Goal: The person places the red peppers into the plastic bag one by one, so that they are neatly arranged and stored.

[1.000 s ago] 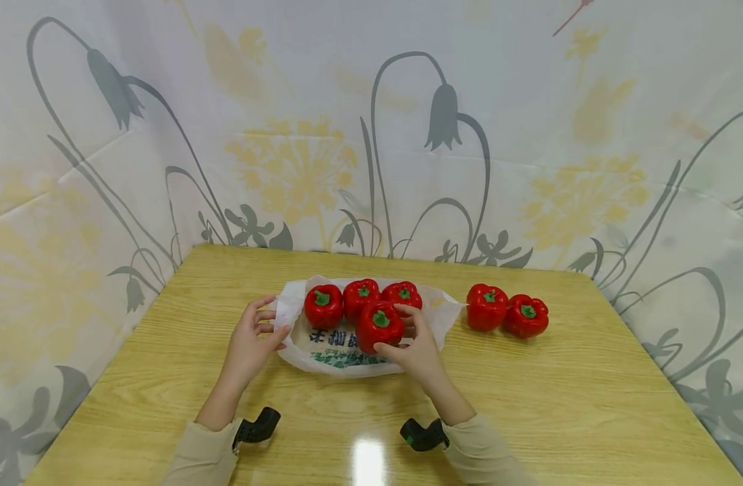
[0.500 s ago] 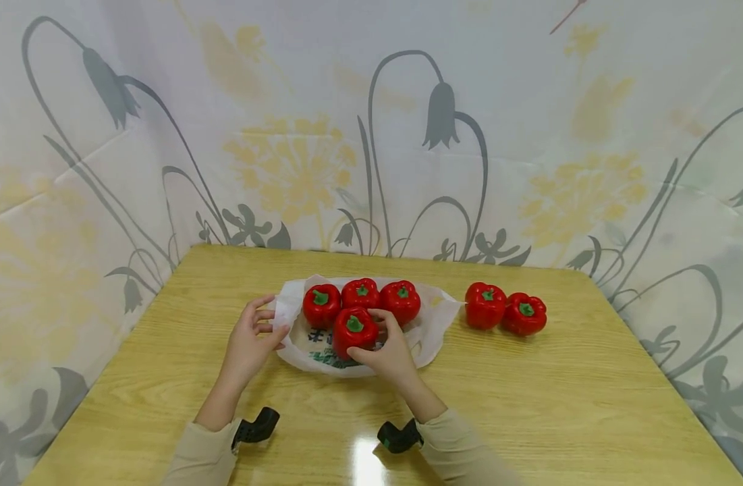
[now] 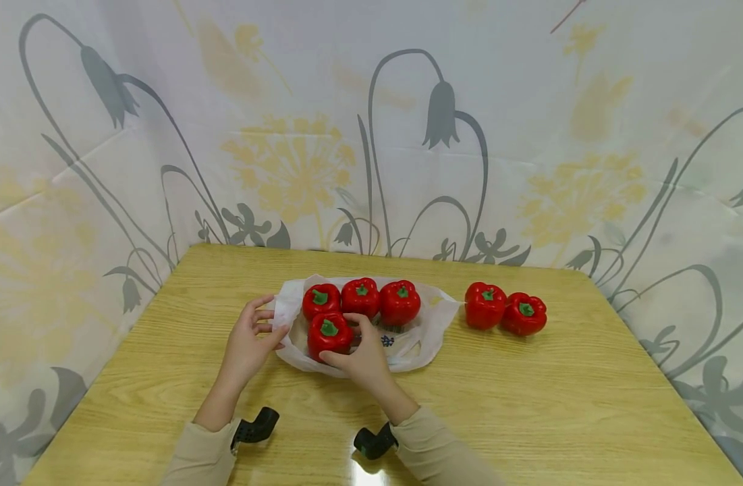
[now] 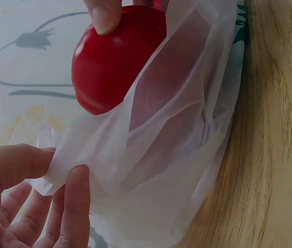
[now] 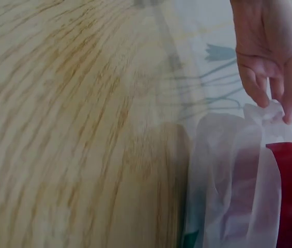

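Note:
A white plastic bag point(image 3: 428, 344) lies spread with its mouth upward on the table. My left hand point(image 3: 250, 343) pinches its left edge between thumb and fingers, as the left wrist view also shows. Inside, at the front left, my right hand point(image 3: 366, 354) grips a red bell pepper point(image 3: 328, 337) with a green stem. Behind it in the bag sit a left bell pepper point(image 3: 320, 299), a middle bell pepper point(image 3: 360, 299) and a right bell pepper point(image 3: 400, 304). In the left wrist view the gripped pepper point(image 4: 109, 62) shows above the bag's edge.
Two more red bell peppers, one upright point(image 3: 484, 307) and one slightly tilted point(image 3: 524, 315), stand on the wooden table point(image 3: 565, 398) right of the bag. A patterned cloth point(image 3: 347, 135) hangs behind the table. Each wrist wears a black camera mount.
My right hand has moved left across the bag with the bell pepper, bringing it in front of the left one. The left hand has stayed on the bag's edge.

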Available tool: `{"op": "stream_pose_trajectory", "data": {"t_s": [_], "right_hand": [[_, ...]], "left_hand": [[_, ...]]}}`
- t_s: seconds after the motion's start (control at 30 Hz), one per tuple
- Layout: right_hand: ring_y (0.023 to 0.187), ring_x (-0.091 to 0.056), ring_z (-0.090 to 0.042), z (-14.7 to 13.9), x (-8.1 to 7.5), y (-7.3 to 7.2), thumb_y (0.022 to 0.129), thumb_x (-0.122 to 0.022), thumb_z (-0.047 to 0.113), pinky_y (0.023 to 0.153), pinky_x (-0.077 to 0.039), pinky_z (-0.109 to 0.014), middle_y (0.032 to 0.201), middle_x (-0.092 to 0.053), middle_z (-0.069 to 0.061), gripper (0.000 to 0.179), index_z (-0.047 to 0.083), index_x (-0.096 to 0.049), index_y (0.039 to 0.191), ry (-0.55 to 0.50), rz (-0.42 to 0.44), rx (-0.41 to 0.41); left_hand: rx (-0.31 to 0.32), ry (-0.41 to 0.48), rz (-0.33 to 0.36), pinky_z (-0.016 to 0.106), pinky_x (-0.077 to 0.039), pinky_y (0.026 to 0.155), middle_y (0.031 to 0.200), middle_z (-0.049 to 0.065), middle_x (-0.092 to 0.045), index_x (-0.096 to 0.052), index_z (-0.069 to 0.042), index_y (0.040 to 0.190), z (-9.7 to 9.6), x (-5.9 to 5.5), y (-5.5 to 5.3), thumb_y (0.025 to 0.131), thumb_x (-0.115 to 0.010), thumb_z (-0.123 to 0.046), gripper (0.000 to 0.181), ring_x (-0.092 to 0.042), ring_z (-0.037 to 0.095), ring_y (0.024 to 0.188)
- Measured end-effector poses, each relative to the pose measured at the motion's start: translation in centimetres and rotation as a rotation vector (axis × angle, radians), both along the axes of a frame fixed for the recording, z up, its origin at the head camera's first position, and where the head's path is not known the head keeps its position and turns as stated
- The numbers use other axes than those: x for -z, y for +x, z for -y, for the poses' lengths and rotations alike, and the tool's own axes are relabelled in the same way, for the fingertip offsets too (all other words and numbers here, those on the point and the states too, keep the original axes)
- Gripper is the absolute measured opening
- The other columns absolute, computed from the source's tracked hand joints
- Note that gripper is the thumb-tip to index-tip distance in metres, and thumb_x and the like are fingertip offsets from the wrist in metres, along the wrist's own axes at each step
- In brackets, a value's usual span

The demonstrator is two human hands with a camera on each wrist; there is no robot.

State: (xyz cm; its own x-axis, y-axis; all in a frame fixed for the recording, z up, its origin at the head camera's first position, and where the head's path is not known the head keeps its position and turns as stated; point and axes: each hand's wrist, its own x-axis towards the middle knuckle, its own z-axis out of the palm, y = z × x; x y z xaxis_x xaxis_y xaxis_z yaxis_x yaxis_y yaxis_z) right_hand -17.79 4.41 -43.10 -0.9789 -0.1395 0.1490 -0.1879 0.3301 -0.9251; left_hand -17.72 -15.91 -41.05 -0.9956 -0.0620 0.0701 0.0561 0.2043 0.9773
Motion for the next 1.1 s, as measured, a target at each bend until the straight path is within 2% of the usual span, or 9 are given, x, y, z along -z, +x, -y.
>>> {"op": "stream_pose_trajectory", "data": {"t_s": [0.23,0.5,0.67,0.9,1.1], "right_hand": [[0.108,-0.048,-0.026,1.2,0.4,0.2,0.070,-0.083,0.026,0.088,-0.045,-0.042,0.116,-0.050,-0.012,0.069,0.005,-0.046,0.124,0.033,-0.010,0.035],[0.096,-0.050,-0.022,1.3,1.0,0.2,0.071,-0.082,0.028,0.079,-0.048,-0.034,0.108,-0.050,-0.010,0.067,0.004,-0.046,0.122,0.045,-0.028,0.025],[0.087,-0.052,-0.025,0.9,1.0,0.2,0.074,-0.080,0.018,0.072,-0.048,-0.030,0.103,-0.048,-0.013,0.060,0.002,-0.047,0.121,0.005,-0.006,-0.022],[0.094,-0.054,-0.034,0.2,0.8,0.6,0.074,-0.077,0.006,0.073,-0.050,-0.034,0.108,-0.047,-0.019,0.056,0.002,-0.047,0.122,-0.103,0.028,-0.038],[0.097,-0.051,-0.036,-0.4,0.1,0.9,0.076,-0.075,0.002,0.076,-0.052,-0.035,0.109,-0.046,-0.024,0.054,-0.003,-0.046,0.121,-0.197,0.037,-0.026]], "left_hand": [[0.020,-0.007,-0.008,0.029,-0.056,0.065,0.115,0.017,-0.046,-0.037,-0.009,0.138,0.1,0.1,0.0,0.087,-0.064,-0.001,0.058,-0.051,0.021,0.088],[0.026,-0.009,-0.011,0.030,-0.056,0.065,0.116,0.017,-0.046,-0.036,-0.009,0.138,0.1,0.1,0.0,0.087,-0.064,-0.001,0.059,-0.051,0.023,0.089],[0.027,-0.009,-0.014,0.032,-0.056,0.066,0.116,0.017,-0.046,-0.036,-0.008,0.138,0.0,0.0,0.0,0.087,-0.064,-0.002,0.058,-0.051,0.022,0.088],[0.021,-0.011,-0.006,0.031,-0.056,0.066,0.115,0.017,-0.046,-0.036,-0.008,0.138,-0.1,-0.1,0.1,0.087,-0.064,-0.002,0.058,-0.052,0.021,0.088],[0.016,-0.017,-0.004,0.029,-0.056,0.065,0.116,0.017,-0.047,-0.036,-0.009,0.138,-0.1,-0.1,0.1,0.087,-0.064,-0.002,0.059,-0.052,0.023,0.089]]}}
